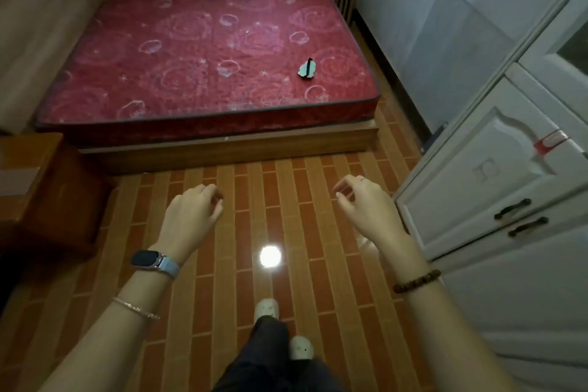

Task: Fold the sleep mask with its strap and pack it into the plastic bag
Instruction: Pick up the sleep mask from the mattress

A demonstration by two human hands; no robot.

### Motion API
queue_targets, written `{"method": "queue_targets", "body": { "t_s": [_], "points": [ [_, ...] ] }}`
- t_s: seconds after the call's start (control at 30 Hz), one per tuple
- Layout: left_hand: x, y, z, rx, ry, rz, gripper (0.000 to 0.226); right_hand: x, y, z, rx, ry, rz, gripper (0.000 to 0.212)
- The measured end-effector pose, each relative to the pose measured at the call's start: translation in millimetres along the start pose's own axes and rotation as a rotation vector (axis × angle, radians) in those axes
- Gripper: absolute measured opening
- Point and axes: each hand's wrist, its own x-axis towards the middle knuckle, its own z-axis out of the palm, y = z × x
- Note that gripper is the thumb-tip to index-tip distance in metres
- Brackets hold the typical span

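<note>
A small pale-green sleep mask with a black strap across it lies on the red patterned mattress, near its right front corner. I cannot make out a plastic bag anywhere. My left hand and my right hand hover over the tiled floor well in front of the bed, far from the mask. Both hold nothing; the fingers are loosely curled and apart. A watch is on my left wrist and a bead bracelet on my right.
The bed's wooden base runs across ahead. A wooden nightstand stands at the left. White cabinets with dark handles line the right. My legs and light slippers are on the glossy tiled floor.
</note>
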Motion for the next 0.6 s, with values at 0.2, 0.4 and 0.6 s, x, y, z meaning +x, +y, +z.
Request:
{"method": "queue_targets", "body": {
  "t_s": [0.2,0.4,0.6],
  "points": [
    [61.7,9.3,10.1,-0.035,0.007,0.036,0.013,52.0,14.8,-1.3,-0.020,0.000,0.033,0.016],
    [147.2,6.6,18.3,-0.018,0.040,0.074,0.013,134.9,19.4,-0.3,-0.052,0.003,0.012,0.015],
    [235.0,-3.4,18.0,-0.071,0.048,0.086,0.012,226.5,17.1,-6.1,-0.050,-0.008,0.024,0.015]
  ]
}}
